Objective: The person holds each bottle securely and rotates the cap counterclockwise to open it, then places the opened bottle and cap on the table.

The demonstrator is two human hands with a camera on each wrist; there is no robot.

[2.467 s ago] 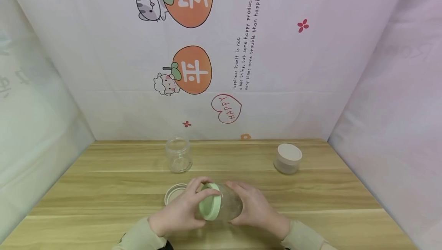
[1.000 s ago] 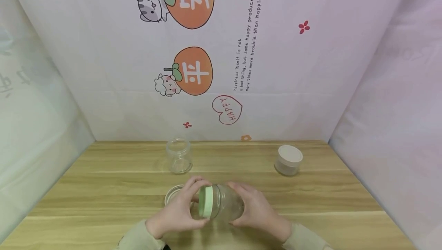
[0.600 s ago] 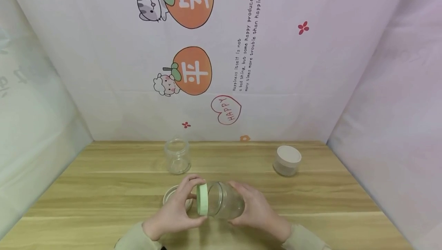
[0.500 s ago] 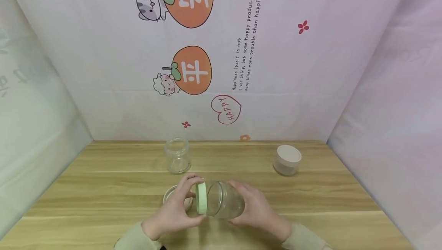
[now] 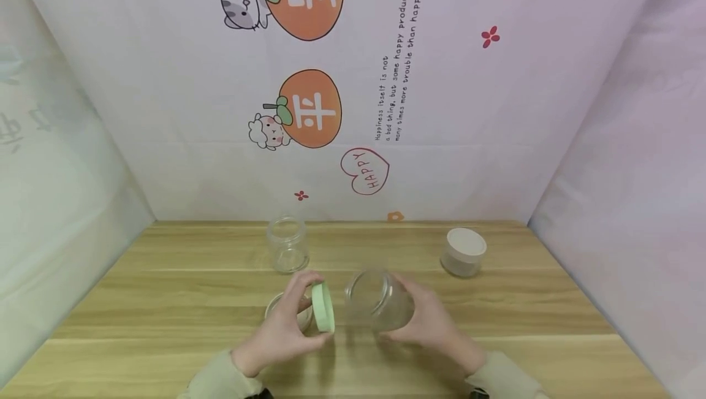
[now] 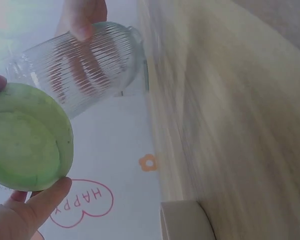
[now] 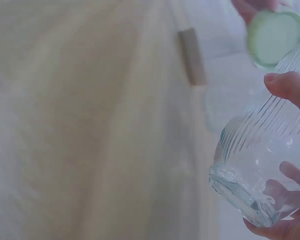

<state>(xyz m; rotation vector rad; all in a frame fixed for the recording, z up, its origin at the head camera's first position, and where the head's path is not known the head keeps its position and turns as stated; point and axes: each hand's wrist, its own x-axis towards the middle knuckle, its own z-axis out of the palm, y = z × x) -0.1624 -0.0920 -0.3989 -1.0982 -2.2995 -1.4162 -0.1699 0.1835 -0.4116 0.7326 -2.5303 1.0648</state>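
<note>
My left hand [image 5: 287, 328] pinches a round light green lid [image 5: 323, 307] by its edge, thumb below and fingers above. A clear ribbed glass jar [image 5: 380, 302] is held by my right hand [image 5: 436, 325], thumb and fingers curled round its base end. The jar lies tilted sideways over the table, its uncovered mouth facing the lid across a gap. In the left wrist view the lid [image 6: 29, 137] shows its round face, with the ribbed jar [image 6: 84, 65] behind it. The right wrist view shows the jar's thick glass base [image 7: 245, 195] close up.
Beyond the left hand, an uncapped clear jar [image 5: 288, 246] stands at the back of the wooden table [image 5: 182, 301]. A pale lid [image 5: 274, 308] lies partly hidden behind the left hand. A low jar with a white lid [image 5: 463, 252] stands at back right. White cloth walls [image 5: 441, 111] surround the table.
The green lid has come off the jar's mouth, and a gap now separates them. My right hand has moved right with the jar, and the lid has turned in my left fingers.
</note>
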